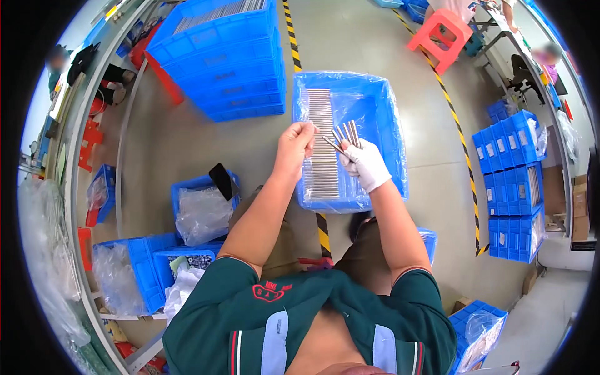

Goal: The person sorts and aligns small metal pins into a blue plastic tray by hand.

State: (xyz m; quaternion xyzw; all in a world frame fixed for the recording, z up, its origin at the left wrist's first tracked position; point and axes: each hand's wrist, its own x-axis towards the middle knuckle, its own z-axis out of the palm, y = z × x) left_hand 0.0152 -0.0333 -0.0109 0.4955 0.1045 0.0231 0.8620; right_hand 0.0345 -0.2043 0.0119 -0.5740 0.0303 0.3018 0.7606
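My right hand [367, 164], in a white glove, is closed around several slim metal rods [351, 132] that fan out from its fingers. Bare and curled, my left hand [295, 147] has its thumb and forefinger pressed together; whatever they may pinch is too small to make out. Both hands are over a blue crate [397, 125] lined with clear plastic. Inside it, a long row of similar metal rods [322, 169] lies side by side along the left part, and the hands partly cover the crate's middle.
Beyond my left arm rises a stack of blue crates [240, 78]. Nearer stands a blue bin with a plastic bag [203, 215] and a dark flat device [221, 181]. More crates [514, 187] are stacked at right. A red stool [440, 37] and other people are farther off.
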